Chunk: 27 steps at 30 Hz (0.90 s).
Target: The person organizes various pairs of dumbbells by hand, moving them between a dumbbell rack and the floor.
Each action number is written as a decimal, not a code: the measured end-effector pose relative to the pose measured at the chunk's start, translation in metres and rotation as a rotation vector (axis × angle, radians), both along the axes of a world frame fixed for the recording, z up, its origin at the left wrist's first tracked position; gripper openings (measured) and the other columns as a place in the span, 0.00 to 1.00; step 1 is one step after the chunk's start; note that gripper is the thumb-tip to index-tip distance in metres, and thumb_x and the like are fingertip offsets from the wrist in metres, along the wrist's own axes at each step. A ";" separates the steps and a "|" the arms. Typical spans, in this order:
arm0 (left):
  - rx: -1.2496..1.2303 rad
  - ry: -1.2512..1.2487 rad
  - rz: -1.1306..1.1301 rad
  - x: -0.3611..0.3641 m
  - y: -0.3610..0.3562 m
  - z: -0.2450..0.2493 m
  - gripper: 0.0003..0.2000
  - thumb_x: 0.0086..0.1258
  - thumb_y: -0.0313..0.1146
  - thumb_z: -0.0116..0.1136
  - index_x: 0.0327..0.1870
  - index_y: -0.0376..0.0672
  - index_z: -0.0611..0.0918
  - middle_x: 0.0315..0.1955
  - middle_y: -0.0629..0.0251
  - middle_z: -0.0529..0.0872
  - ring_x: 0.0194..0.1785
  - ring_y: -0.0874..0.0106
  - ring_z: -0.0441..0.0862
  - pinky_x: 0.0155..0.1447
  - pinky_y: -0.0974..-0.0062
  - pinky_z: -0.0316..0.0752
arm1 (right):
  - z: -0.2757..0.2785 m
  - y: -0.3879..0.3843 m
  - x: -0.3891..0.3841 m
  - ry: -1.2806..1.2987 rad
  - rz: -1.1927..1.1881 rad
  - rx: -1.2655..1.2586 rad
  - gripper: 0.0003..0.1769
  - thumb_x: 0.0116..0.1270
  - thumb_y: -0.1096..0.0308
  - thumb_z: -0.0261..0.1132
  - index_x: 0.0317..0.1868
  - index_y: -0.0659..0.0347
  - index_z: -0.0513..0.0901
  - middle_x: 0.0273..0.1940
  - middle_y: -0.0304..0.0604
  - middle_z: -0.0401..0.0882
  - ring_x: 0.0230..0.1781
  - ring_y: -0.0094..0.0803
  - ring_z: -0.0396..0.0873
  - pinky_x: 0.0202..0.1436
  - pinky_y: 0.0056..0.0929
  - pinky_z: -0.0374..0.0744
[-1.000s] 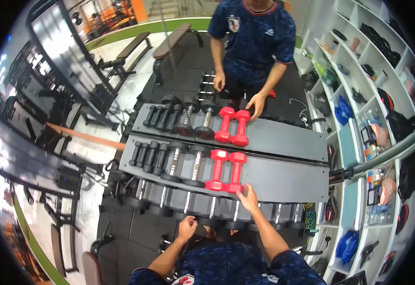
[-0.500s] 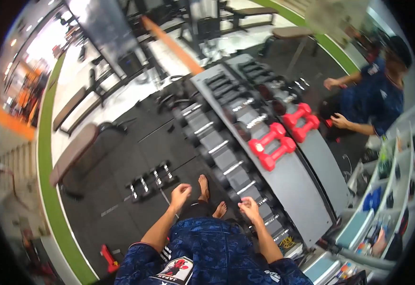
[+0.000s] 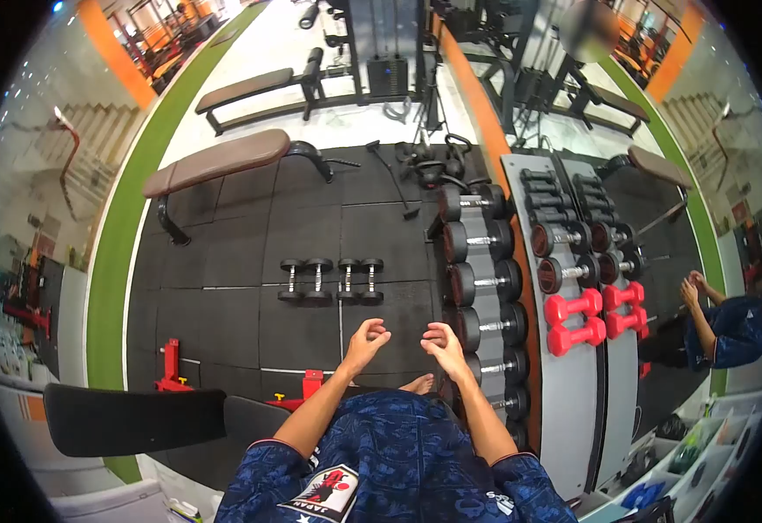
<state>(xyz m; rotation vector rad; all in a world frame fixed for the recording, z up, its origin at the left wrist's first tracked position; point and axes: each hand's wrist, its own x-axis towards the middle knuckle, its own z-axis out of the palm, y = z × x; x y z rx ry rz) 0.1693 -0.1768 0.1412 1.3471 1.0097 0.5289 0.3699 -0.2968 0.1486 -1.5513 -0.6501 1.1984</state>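
Observation:
My left hand is held in front of my body with loosely bent fingers and nothing in it. Facing it is my right hand, also empty, its fingers half curled; a gap separates the two. Beyond them, several black-and-silver dumbbells stand in a row on the dark floor mat. Just right of my right hand runs a rack of larger round-headed dumbbells. Neither hand touches any of these.
Red dumbbells sit on a grey ledge before a mirror, which shows my reflection. A brown bench stands ahead left. Kettlebells are grouped farther off. A black pad with red metal parts is at lower left.
My view has swung left and levelled, so the floor dumbbells now lie straight ahead. Both hands have come closer together and stay empty.

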 end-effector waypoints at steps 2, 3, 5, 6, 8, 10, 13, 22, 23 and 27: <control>-0.016 -0.012 0.048 -0.030 0.009 -0.003 0.23 0.63 0.38 0.66 0.57 0.39 0.74 0.43 0.63 0.82 0.45 0.75 0.80 0.49 0.76 0.76 | 0.000 0.021 -0.023 0.035 0.056 -0.054 0.27 0.59 0.69 0.70 0.57 0.60 0.71 0.46 0.43 0.79 0.42 0.27 0.79 0.44 0.28 0.79; 0.005 -0.013 0.069 -0.043 0.014 -0.006 0.23 0.63 0.38 0.66 0.57 0.39 0.74 0.43 0.63 0.82 0.45 0.75 0.80 0.49 0.76 0.76 | -0.001 0.032 -0.035 0.053 0.082 -0.079 0.27 0.59 0.68 0.70 0.57 0.60 0.71 0.46 0.43 0.79 0.42 0.27 0.79 0.44 0.27 0.79; 0.044 -0.008 0.099 -0.068 0.025 -0.008 0.24 0.62 0.38 0.66 0.57 0.39 0.74 0.43 0.63 0.82 0.45 0.74 0.80 0.48 0.76 0.76 | -0.001 0.056 -0.059 0.040 0.137 -0.108 0.27 0.60 0.67 0.69 0.58 0.61 0.69 0.45 0.42 0.79 0.41 0.26 0.79 0.41 0.27 0.79; 0.042 -0.028 0.111 -0.081 0.030 -0.007 0.23 0.62 0.37 0.66 0.57 0.40 0.74 0.44 0.62 0.81 0.45 0.74 0.80 0.48 0.76 0.76 | 0.001 0.067 -0.070 0.058 0.147 -0.125 0.27 0.61 0.67 0.69 0.58 0.61 0.69 0.45 0.42 0.79 0.41 0.26 0.79 0.40 0.27 0.79; 0.020 -0.053 0.154 -0.102 0.039 -0.008 0.23 0.62 0.37 0.66 0.57 0.39 0.74 0.44 0.62 0.81 0.45 0.74 0.80 0.48 0.76 0.76 | 0.006 0.086 -0.089 0.065 0.177 -0.154 0.25 0.64 0.67 0.66 0.59 0.60 0.68 0.46 0.43 0.78 0.41 0.28 0.80 0.42 0.27 0.80; -0.008 -0.086 0.189 -0.117 0.050 -0.010 0.23 0.62 0.36 0.65 0.57 0.38 0.73 0.44 0.62 0.81 0.45 0.74 0.80 0.47 0.76 0.76 | 0.009 0.106 -0.106 0.061 0.163 -0.165 0.25 0.64 0.67 0.65 0.60 0.59 0.68 0.46 0.44 0.78 0.42 0.29 0.80 0.41 0.28 0.81; -0.053 -0.123 0.218 -0.136 0.066 -0.018 0.24 0.63 0.35 0.65 0.57 0.37 0.72 0.43 0.61 0.81 0.44 0.74 0.80 0.47 0.76 0.76 | 0.006 0.132 -0.124 0.085 0.118 -0.187 0.26 0.62 0.67 0.66 0.59 0.61 0.67 0.45 0.44 0.79 0.40 0.28 0.80 0.40 0.28 0.80; -0.133 -0.075 0.244 -0.125 0.135 -0.037 0.25 0.62 0.35 0.65 0.58 0.37 0.71 0.43 0.60 0.81 0.44 0.74 0.79 0.49 0.76 0.75 | -0.016 0.206 -0.113 -0.039 0.125 -0.274 0.24 0.63 0.70 0.64 0.58 0.59 0.68 0.45 0.42 0.77 0.40 0.27 0.79 0.35 0.27 0.81; -0.152 -0.077 0.262 -0.118 0.145 -0.042 0.25 0.62 0.35 0.65 0.58 0.37 0.71 0.43 0.60 0.81 0.44 0.74 0.79 0.49 0.77 0.75 | -0.016 0.217 -0.105 -0.077 0.144 -0.274 0.23 0.63 0.70 0.64 0.58 0.59 0.68 0.44 0.41 0.77 0.40 0.27 0.79 0.35 0.27 0.81; -0.246 -0.062 0.317 -0.078 0.190 -0.055 0.26 0.62 0.37 0.65 0.58 0.37 0.70 0.42 0.62 0.82 0.44 0.74 0.79 0.48 0.76 0.75 | -0.028 0.272 -0.062 -0.124 0.207 -0.253 0.23 0.61 0.71 0.63 0.57 0.59 0.70 0.43 0.40 0.76 0.40 0.28 0.79 0.34 0.28 0.83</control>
